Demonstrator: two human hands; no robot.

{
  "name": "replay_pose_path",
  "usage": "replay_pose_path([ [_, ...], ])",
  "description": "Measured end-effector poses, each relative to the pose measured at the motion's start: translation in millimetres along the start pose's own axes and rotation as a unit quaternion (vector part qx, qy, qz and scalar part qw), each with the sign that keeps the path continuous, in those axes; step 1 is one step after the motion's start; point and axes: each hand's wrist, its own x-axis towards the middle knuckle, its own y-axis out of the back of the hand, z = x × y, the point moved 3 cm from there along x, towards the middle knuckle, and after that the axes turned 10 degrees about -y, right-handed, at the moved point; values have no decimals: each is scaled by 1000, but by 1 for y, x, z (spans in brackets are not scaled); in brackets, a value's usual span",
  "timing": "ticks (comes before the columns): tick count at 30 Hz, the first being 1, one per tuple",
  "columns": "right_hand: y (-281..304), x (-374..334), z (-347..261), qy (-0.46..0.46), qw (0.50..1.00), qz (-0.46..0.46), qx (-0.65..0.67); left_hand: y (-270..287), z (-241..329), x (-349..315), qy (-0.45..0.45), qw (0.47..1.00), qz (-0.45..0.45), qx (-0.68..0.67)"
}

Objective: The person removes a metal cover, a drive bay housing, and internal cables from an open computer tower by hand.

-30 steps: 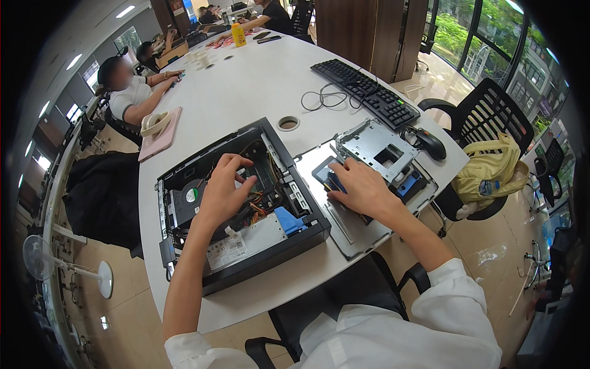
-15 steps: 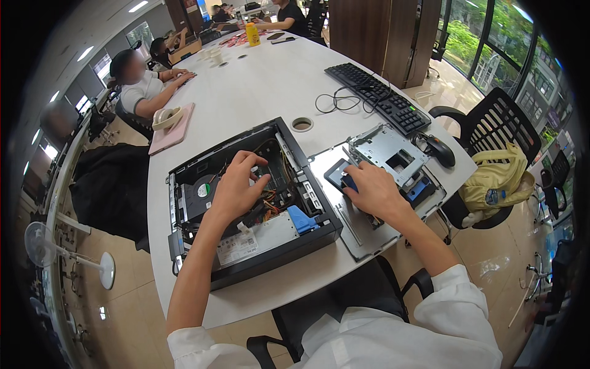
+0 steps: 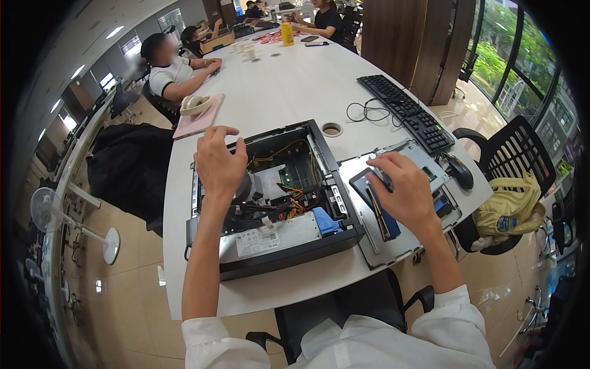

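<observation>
An uncovered black desktop computer case [image 3: 289, 251] lies flat on the table, with bundled wires [image 3: 291, 208] and a green circuit board [image 3: 296, 176] inside. A blue plastic latch [image 3: 326, 221] sits at its near right corner. My left hand [image 3: 220, 163] hovers above the case's left part, empty, thumb and fingers apart, covering much of the fan area. My right hand [image 3: 409, 187] is over a metal panel [image 3: 359, 167] beside the case, its fingers curved and apart. Beneath it lie a dark rectangular part [image 3: 359, 179] and a blue-and-black strip-like part [image 3: 387, 226]. Whether its fingertips touch anything is unclear.
Beyond the panel lie a black keyboard [image 3: 405, 111] with its cable and a black mouse [image 3: 460, 173]. A pink laptop-like slab [image 3: 190, 125] bears cream headphones [image 3: 198, 106]. A person [image 3: 169, 74] sits at the left table side. A yellow bag [image 3: 501, 212] rests on a chair.
My left hand has drawn back leftward and up from the middle of the case. My right hand has lifted off the dark rectangular part, uncovering the blue-and-black strip. The whole view has shifted.
</observation>
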Motion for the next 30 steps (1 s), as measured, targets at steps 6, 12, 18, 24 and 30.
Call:
replay_pose_path([
  [6,0,2,-47,141,974,53,170,-3,-12,0,6,1000,-3,31],
  [12,-40,-1,-79,161,963,-60,207,-8,-5,0,-26,999,-26,-2],
  [18,-87,7,-87,168,962,-215,16,-4,-5,1,-27,998,-5,-49],
  [24,-71,8,-88,167,962,-152,155,5,-11,7,-10,998,13,-60],
  [30,-75,4,-92,167,962,-164,139,1,-14,3,10,999,-35,-16],
])
